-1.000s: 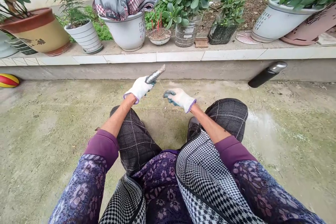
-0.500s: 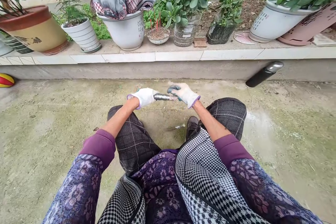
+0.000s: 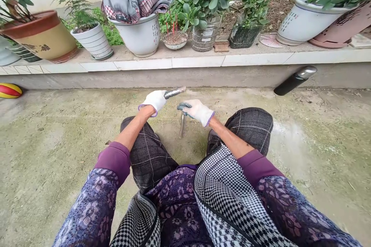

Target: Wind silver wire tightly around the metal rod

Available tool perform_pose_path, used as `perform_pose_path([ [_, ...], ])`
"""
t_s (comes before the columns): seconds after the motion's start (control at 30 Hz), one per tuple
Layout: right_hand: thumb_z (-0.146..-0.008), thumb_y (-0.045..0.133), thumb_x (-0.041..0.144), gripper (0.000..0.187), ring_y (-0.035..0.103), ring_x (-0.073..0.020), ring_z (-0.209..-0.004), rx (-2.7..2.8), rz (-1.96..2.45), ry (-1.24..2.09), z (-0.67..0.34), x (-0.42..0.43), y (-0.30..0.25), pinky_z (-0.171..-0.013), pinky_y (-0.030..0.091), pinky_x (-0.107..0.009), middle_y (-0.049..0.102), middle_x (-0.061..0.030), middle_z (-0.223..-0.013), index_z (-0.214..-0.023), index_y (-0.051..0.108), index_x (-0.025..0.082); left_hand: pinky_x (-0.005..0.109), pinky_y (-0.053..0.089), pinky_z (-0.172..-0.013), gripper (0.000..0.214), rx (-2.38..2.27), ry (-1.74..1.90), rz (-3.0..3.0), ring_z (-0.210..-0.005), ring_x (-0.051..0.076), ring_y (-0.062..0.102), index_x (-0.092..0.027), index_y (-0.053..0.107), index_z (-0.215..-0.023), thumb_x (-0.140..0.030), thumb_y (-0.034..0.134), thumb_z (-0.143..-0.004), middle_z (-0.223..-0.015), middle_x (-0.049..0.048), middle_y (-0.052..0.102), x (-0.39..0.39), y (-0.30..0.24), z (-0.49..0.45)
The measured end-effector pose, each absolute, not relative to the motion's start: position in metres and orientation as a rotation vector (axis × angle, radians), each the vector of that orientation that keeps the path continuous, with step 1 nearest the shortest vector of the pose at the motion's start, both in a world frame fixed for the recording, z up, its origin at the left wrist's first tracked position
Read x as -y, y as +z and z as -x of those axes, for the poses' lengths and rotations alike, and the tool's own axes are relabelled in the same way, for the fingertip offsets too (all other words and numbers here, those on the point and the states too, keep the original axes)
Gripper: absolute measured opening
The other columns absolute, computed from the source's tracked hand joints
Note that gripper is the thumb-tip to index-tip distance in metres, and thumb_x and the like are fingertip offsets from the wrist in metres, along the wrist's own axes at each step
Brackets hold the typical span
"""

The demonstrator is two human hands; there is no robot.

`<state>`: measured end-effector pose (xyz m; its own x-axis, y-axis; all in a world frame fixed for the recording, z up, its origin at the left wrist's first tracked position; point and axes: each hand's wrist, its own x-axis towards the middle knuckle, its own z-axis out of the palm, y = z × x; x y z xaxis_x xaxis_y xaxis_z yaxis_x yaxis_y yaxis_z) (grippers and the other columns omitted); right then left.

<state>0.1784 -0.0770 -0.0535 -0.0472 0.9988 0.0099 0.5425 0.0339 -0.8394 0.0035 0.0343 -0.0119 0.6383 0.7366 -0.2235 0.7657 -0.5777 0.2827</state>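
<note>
Silver-wrapped rod (image 3: 174, 93) juts from the closed left hand (image 3: 155, 100) above the floor (image 3: 69, 135), only its pale tip (image 3: 182, 89) seemingly left bare; the curled right hand (image 3: 198, 110) seems to hold a blurred metallic stick (image 3: 182, 125).

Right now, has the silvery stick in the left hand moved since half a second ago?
Yes. Judged against the white-tiled ledge, the silvery stick in the left hand has moved up the picture, nearer the ledge.
</note>
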Motion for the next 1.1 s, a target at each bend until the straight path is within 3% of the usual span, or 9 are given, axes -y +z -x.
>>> perform_pose_path([
  [0.13,-0.084,0.057,0.027,0.023,0.057,-0.0130,-0.064,1.776,1.673,0.788,-0.185,0.077,-0.053,-0.064,0.043,-0.023,0.069,-0.0011,-0.071,-0.090,0.076,0.016,0.032,0.046,-0.083,0.014,-1.269,-0.236,-2.550,-0.092,0.024,0.066,-0.016,0.069,-0.092,-0.026,0.063,-0.085,-0.079,0.0114,0.070,-0.029,-0.018,-0.007],
  [0.3,-0.079,0.057,0.024,0.022,0.059,-0.0142,-0.068,1.617,1.679,0.713,-0.204,0.066,-0.056,-0.067,0.045,-0.025,0.072,-0.0040,-0.078,-0.084,0.076,0.015,0.030,0.046,-0.081,0.006,-1.161,-0.308,-2.559,-0.082,0.021,0.065,-0.019,0.067,-0.078,-0.025,0.065,-0.080,-0.068,0.0049,0.066,-0.016,-0.017,-0.011],
  [0.47,-0.072,0.061,0.032,0.025,0.045,-0.0091,-0.046,1.169,1.541,0.995,-0.210,0.061,-0.060,-0.042,0.037,-0.022,0.065,-0.0013,-0.066,-0.085,0.072,0.013,0.023,0.047,-0.067,0.017,-1.068,-0.220,-2.502,-0.071,0.014,0.063,-0.020,0.072,-0.091,-0.029,0.063,-0.080,-0.075,0.0014,0.070,-0.011,-0.009,-0.007],
  [0.57,-0.071,0.062,0.033,0.025,0.041,-0.0079,-0.040,1.048,1.459,1.093,-0.205,0.061,-0.058,-0.036,0.035,-0.021,0.056,0.0025,-0.056,-0.084,0.069,0.013,0.022,0.048,-0.058,0.029,-1.037,-0.074,-2.360,-0.064,0.012,0.061,-0.018,0.072,-0.106,-0.029,0.061,-0.082,-0.083,0.0037,0.072,-0.011,-0.006,-0.005],
  [0.73,-0.074,0.059,0.028,0.019,0.046,-0.0079,-0.044,1.217,1.520,1.083,-0.193,0.067,-0.053,-0.038,0.036,-0.019,0.057,0.0019,-0.058,-0.083,0.069,0.015,0.023,0.050,-0.054,0.037,-1.141,0.117,-2.222,-0.062,0.012,0.061,-0.014,0.067,-0.119,-0.031,0.057,-0.088,-0.086,0.0083,0.073,-0.019,-0.007,-0.006],
  [0.97,-0.081,0.060,0.037,0.027,0.049,-0.0084,-0.049,1.559,1.603,1.011,-0.184,0.081,-0.051,-0.047,0.037,-0.020,0.063,0.0010,-0.061,-0.088,0.075,0.016,0.028,0.050,-0.074,0.027,-1.378,-0.132,-2.586,-0.083,0.021,0.069,-0.016,0.071,-0.109,-0.028,0.054,-0.091,-0.085,0.0112,0.074,-0.032,-0.018,-0.008],
  [1.1,-0.080,0.059,0.027,0.022,0.053,-0.0101,-0.056,1.632,1.633,0.886,-0.189,0.080,-0.049,-0.055,0.040,-0.020,0.065,0.0004,-0.063,-0.084,0.077,0.015,0.034,0.050,-0.079,0.029,-1.296,-0.461,-2.796,-0.092,0.027,0.070,-0.017,0.071,-0.109,-0.019,0.048,-0.091,-0.092,0.0155,0.073,-0.026,-0.027,-0.010],
])
